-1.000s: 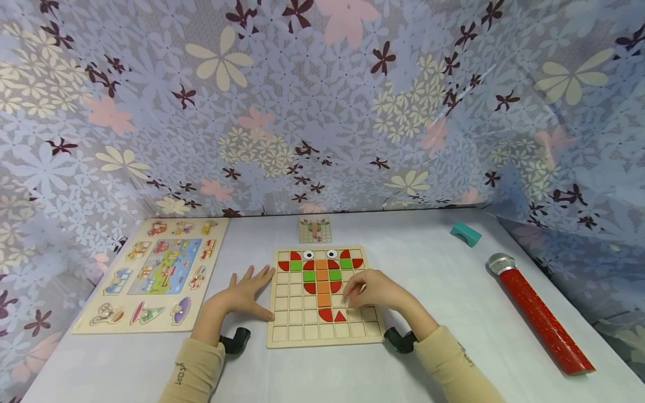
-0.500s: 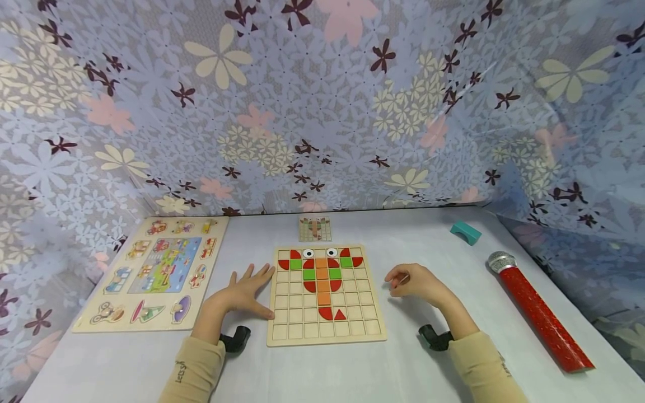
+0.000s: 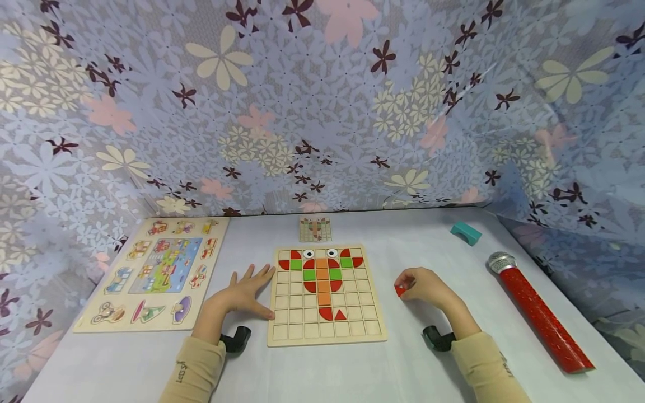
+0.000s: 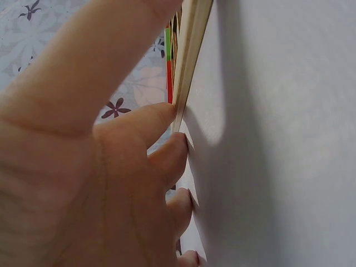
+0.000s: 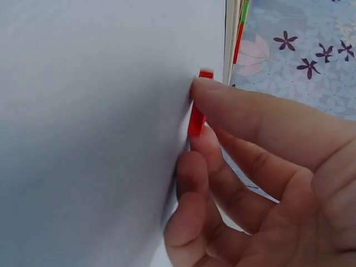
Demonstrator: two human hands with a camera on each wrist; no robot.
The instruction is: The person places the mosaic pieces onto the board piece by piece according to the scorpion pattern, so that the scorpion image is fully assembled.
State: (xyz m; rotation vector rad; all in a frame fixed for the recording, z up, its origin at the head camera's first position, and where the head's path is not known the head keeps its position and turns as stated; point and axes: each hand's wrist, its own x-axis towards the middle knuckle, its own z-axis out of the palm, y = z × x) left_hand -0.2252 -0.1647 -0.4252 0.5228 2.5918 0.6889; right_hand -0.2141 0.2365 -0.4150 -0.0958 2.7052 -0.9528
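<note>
My right hand (image 3: 423, 286) pinches a small red tile (image 5: 201, 103) between thumb and fingers, at table height just right of the wooden grid board (image 3: 297, 332). The tile's exact shape is mostly covered by the fingers. On the board, red, green and orange tiles and two eye tiles form a figure. Near its lower end lie a red quarter-circle tile (image 3: 326, 313) and a red triangle tile (image 3: 340, 315). With fingers spread, my left hand (image 3: 242, 295) rests on the table, its thumb and index fingertips touching the board's left edge.
A small pattern card (image 3: 315, 230) lies behind the board. To the left is a picture puzzle board (image 3: 151, 268) with knobbed vehicle and toy pieces. At right lie a teal arch block (image 3: 466, 233) and a red toy microphone (image 3: 541, 319). A flowered cloth hangs behind.
My right hand has moved right, from over the board to the table beside it, and a red tile now shows in its fingers. The left hand has stayed put.
</note>
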